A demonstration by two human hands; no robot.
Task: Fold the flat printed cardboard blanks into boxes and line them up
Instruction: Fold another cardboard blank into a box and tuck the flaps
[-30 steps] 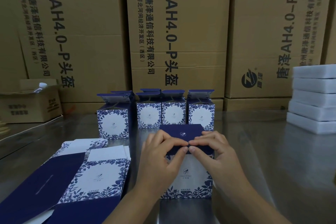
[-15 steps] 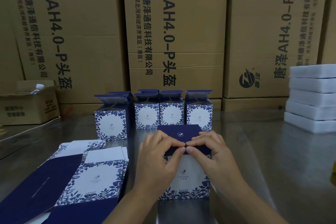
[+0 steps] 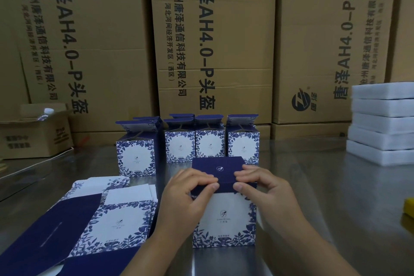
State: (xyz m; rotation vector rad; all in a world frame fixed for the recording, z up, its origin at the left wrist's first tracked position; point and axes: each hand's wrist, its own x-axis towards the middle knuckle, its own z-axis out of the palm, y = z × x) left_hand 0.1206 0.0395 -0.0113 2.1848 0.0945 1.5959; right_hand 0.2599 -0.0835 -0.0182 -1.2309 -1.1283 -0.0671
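I have the box [image 3: 224, 219] standing upright on the steel table [image 3: 324, 197], just in front of the finished boxes [image 3: 210, 148] and just right of the flat blanks [image 3: 118, 224]; my left hand [image 3: 186, 195] and right hand [image 3: 264, 190] both curl over its navy lid [image 3: 218, 169], fingers on top and thumbs pinching its front lip. The step, as I judge it, is tucking that lip down inside the front wall; to do it well I want both thumbs pressing evenly, so the lip enters along its whole width at once; a lopsided push would likely crease a corner or skew the lid. I would keep the fingers bearing lightly on top so the box does not skid on the smooth metal; I would also make sure the side flaps sit inside first, though I cannot see them under the lid. The finished boxes stand with their upper flaps open.
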